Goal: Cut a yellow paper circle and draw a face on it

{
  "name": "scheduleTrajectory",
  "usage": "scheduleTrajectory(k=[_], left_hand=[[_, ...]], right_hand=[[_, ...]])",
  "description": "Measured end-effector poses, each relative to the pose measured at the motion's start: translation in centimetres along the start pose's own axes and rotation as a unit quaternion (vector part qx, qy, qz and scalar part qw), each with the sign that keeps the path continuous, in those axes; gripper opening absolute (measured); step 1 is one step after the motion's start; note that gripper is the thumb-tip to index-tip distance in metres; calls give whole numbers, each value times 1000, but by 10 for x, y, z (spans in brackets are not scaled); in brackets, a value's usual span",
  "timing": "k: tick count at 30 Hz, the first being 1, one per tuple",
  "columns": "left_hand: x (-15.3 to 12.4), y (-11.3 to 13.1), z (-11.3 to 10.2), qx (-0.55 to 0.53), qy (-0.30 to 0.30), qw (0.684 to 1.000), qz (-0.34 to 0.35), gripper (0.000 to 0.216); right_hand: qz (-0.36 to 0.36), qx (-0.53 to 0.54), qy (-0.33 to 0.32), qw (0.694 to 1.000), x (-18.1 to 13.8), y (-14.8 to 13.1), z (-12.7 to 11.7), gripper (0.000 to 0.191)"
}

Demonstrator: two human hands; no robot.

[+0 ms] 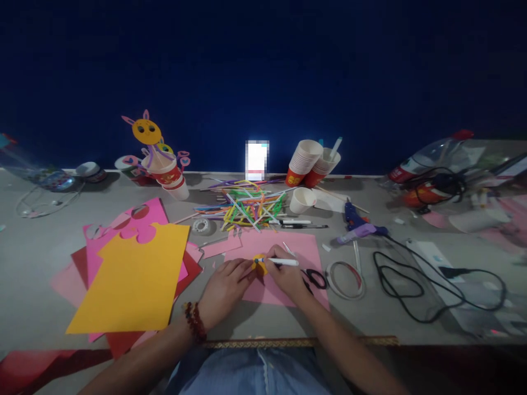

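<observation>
Near the middle of the desk, a small yellow paper circle (261, 267) with a dark spot on it lies over a pink paper sheet (296, 244). My left hand (230, 280) has its fingers together and pinches the circle's left edge. In my right hand (285, 277) is a white marker (286, 262), its tip at the circle. Right beside that hand are black-handled scissors (317, 278), partly hidden by it. A roll of tape (346, 280) lies a little farther right.
Yellow (140, 280) and other coloured sheets are stacked at left. Pipe cleaners (251, 206) pile up behind my hands. Paper cups (303, 162), a cup with paper figures (167, 167) and a glue gun (358, 219) stand or lie around. A black cord (411, 312) loops at right.
</observation>
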State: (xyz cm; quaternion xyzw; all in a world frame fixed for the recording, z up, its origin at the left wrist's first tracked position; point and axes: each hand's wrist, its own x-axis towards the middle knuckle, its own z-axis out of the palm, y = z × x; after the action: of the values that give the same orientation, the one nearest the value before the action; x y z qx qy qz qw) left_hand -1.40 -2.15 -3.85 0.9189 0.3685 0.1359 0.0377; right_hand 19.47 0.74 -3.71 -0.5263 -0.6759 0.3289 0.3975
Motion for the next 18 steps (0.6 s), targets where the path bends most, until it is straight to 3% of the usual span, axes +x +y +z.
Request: scheduleTrajectory(k=[10, 18], left_hand=[[1, 0, -1, -1, -5, 1000, 0, 35], [-1, 1, -1, -2, -36, 999, -5, 42]], right_hand=[[10, 21, 6, 1000, 0, -1, 0, 17], [74, 68, 67, 993, -1, -6, -7, 12]])
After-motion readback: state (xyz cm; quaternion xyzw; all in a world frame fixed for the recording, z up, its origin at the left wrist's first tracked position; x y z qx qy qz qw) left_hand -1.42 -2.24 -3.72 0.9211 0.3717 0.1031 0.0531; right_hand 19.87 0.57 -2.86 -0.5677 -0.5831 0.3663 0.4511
